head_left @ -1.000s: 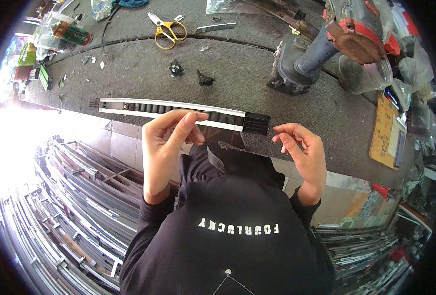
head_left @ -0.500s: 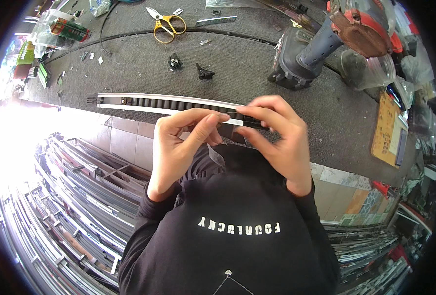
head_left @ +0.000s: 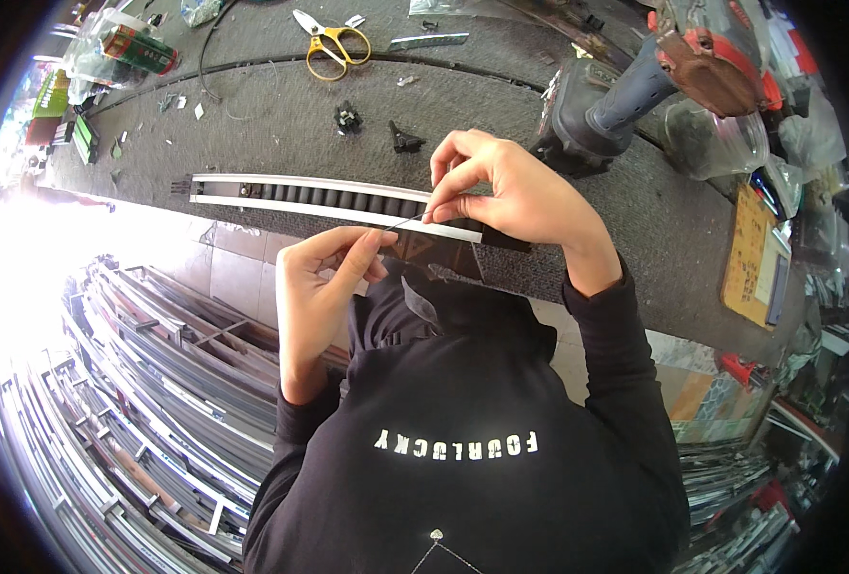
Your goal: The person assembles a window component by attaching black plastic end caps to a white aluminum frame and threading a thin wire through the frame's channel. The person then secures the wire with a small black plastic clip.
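A long narrow piece with two white rails (head_left: 348, 216) and a dark ribbed strip (head_left: 334, 201) between them lies along the bench's near edge. My left hand (head_left: 321, 282) is closed in a pinch on one end of a thin dark cord (head_left: 405, 223), just short of the near rail. My right hand (head_left: 515, 196) pinches the same cord farther up, over the right part of the rails, its fingertips bent down. The cord runs taut between both sets of fingertips. Whether it runs into the ribbed strip is hidden by my right fingers.
Yellow-handled scissors (head_left: 336, 50) and two small black fittings (head_left: 348, 119) lie beyond the rails. A cordless power tool (head_left: 625, 105) stands at the right, near a clear plastic jar (head_left: 716, 139). Long metal profiles (head_left: 147, 421) are stacked at lower left.
My right hand has moved up and away from me, over the rails. The left hand has shifted slightly left and down, and the cord now shows stretched between them.
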